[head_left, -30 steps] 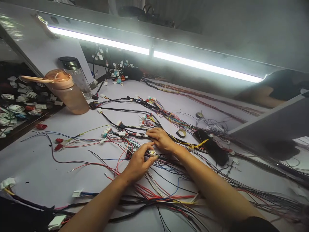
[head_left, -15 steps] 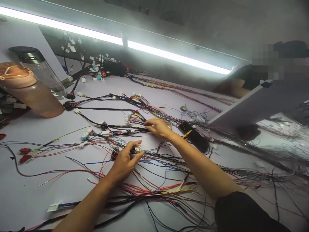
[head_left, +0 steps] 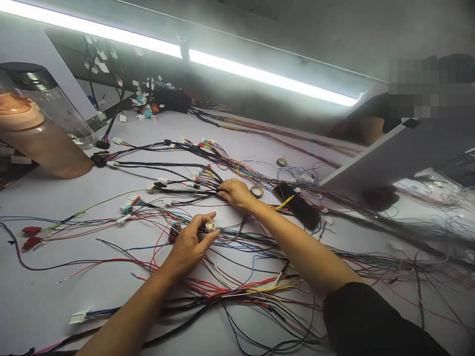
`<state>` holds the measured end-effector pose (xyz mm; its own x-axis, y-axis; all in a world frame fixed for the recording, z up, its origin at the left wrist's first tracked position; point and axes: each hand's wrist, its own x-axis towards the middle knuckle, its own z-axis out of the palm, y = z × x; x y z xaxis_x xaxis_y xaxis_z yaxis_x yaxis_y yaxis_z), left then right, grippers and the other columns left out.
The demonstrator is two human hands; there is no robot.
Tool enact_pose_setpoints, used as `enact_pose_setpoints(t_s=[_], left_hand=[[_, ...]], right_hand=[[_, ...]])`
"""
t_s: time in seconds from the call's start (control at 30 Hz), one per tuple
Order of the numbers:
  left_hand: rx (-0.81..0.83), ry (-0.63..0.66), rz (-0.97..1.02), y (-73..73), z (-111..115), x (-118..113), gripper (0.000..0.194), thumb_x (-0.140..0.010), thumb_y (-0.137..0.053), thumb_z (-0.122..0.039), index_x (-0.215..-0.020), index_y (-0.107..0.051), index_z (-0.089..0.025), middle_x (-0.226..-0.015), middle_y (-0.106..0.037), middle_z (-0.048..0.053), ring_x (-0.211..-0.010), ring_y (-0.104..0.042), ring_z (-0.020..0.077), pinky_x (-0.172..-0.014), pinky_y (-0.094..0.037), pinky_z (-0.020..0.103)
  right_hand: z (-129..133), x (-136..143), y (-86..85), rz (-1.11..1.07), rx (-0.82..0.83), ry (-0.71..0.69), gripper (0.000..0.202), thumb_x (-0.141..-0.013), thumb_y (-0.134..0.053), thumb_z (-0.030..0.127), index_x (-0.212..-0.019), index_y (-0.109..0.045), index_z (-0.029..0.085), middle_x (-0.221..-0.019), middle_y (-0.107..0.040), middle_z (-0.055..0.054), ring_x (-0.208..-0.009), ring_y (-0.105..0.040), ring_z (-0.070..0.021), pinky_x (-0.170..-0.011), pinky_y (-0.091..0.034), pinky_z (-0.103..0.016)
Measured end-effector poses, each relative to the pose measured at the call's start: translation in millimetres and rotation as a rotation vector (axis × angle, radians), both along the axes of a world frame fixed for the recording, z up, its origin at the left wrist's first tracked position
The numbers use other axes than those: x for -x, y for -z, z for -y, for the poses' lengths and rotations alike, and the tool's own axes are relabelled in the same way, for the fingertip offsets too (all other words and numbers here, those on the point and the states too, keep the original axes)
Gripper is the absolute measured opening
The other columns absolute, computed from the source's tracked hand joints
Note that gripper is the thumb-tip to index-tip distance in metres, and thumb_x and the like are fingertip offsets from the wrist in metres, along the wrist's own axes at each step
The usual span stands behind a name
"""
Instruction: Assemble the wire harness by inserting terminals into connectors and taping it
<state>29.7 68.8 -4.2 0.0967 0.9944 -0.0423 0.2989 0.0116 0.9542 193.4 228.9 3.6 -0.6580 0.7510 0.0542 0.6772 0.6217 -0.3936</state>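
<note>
Our right hand (head_left: pixel 238 195) has its fingers (head_left: pixel 224 187) round the black bundle (head_left: pixel 211 190) on the counter (head_left: pixel 67 198); our left hand (head_left: pixel 191 244) pinches the white piece (head_left: pixel 211 226) over the wires (head_left: pixel 245 236); tugging could snag or tangle them

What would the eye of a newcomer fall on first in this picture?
Probably the two bright light tubes, running across the upper part of the view. Next, the coloured wires spread over the pale table. Amid them, the left hand holds a small white connector and, farther back, the right hand holds black cables.
</note>
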Motion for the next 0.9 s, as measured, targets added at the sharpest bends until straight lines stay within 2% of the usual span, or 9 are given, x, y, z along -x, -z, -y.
enact_pose_setpoints(t_s=[0.17,0.3,0.43,0.5,0.57,0.67,0.77,0.83,0.9], left_hand=[[-0.005,-0.002,-0.017,0.3,-0.8,0.0,0.025,-0.085,-0.059,-0.045,-0.097,-0.050,-0.025,-0.135,-0.057,0.008,-0.123,-0.053,0.0238,-0.106,-0.037,0.042],[-0.017,-0.013,-0.018,-0.5,-2.3,-0.1,0.024,-0.085,-0.060,-0.044,-0.096,-0.051,-0.025,-0.134,-0.058,0.010,-0.121,-0.055,0.0252,-0.104,-0.038,0.044],[-0.014,-0.030,0.018,1.8,-2.1,-0.1,0.025,-0.082,-0.063,-0.042,-0.095,-0.053,-0.024,-0.132,-0.059,0.011,-0.121,-0.055,0.0268,-0.105,-0.036,0.047],[-0.009,-0.059,0.102,5.2,-2.8,-0.6,0.026,-0.080,-0.066,-0.041,-0.095,-0.054,-0.024,-0.134,-0.057,0.011,-0.124,-0.052,0.0267,-0.107,-0.033,0.047],[0.003,-0.134,0.274,8.3,-5.3,-1.1,0.029,-0.077,-0.071,-0.040,-0.094,-0.055,-0.023,-0.140,-0.051,0.012,-0.128,-0.048,0.0269,-0.108,-0.033,0.046],[0.053,-0.332,0.545,8.2,-11.9,-0.7,0.037,-0.068,-0.079,-0.038,-0.092,-0.056,-0.022,-0.146,-0.042,0.011,-0.128,-0.047,0.0261,-0.107,-0.035,0.042],[0.095,-0.485,0.712,2.5,-18.9,1.8,0.042,-0.059,-0.085,-0.035,-0.090,-0.060,-0.021,-0.130,-0.053,0.008,-0.124,-0.049,0.0216,-0.110,-0.030,0.037],[0.117,-0.536,0.795,-1.9,-22.2,3.7,0.045,-0.054,-0.088,-0.033,-0.088,-0.062,-0.020,-0.120,-0.057,0.006,-0.118,-0.051,0.0185,-0.109,-0.030,0.034],[0.126,-0.566,0.845,-5.1,-24.0,5.1,0.046,-0.050,-0.090,-0.030,-0.086,-0.064,-0.020,-0.119,-0.057,0.003,-0.112,-0.053,0.0153,-0.108,-0.032,0.031]], right_hand=[[-7.7,-2.6,-1.8,-0.075,0.104,0.051,0.015,-0.088,-0.058,0.026,-0.089,-0.070,0.018,-0.081,-0.065,-0.001,-0.075,-0.053,-0.0138,-0.068,-0.035,-0.024],[-13.9,-5.9,-1.7,-0.154,0.185,0.090,0.022,-0.089,-0.053,0.031,-0.083,-0.067,0.015,-0.064,-0.052,0.004,-0.062,-0.045,-0.0106,-0.059,-0.030,-0.022],[-17.0,-7.6,-1.9,-0.233,0.227,0.092,0.024,-0.088,-0.050,0.033,-0.078,-0.062,0.015,-0.061,-0.044,0.005,-0.060,-0.040,-0.0099,-0.058,-0.027,-0.022],[-17.1,-8.3,-2.1,-0.269,0.242,0.076,0.025,-0.088,-0.049,0.034,-0.075,-0.059,0.016,-0.061,-0.042,0.006,-0.060,-0.038,-0.0099,-0.058,-0.027,-0.023],[-16.2,-9.2,-2.2,-0.302,0.261,0.050,0.026,-0.088,-0.048,0.036,-0.074,-0.057,0.016,-0.062,-0.041,0.005,-0.060,-0.037,-0.0099,-0.059,-0.028,-0.023],[-13.6,-11.2,-3.1,-0.337,0.294,0.003,0.027,-0.088,-0.047,0.038,-0.076,-0.056,0.016,-0.065,-0.041,0.005,-0.062,-0.038,-0.0101,-0.061,-0.030,-0.022],[-11.4,-13.8,-6.5,-0.342,0.346,-0.069,0.028,-0.087,-0.050,0.041,-0.077,-0.058,0.016,-0.066,-0.043,0.005,-0.065,-0.040,-0.0104,-0.063,-0.032,-0.022],[-11.1,-15.7,-10.2,-0.318,0.403,-0.127,0.031,-0.087,-0.050,0.044,-0.080,-0.061,0.015,-0.067,-0.046,0.004,-0.065,-0.042,-0.0107,-0.064,-0.034,-0.023],[-11.9,-17.7,-14.0,-0.297,0.479,-0.172,0.034,-0.089,-0.049,0.046,-0.086,-0.064,0.015,-0.072,-0.055,0.003,-0.069,-0.048,-0.0120,-0.070,-0.038,-0.024]])
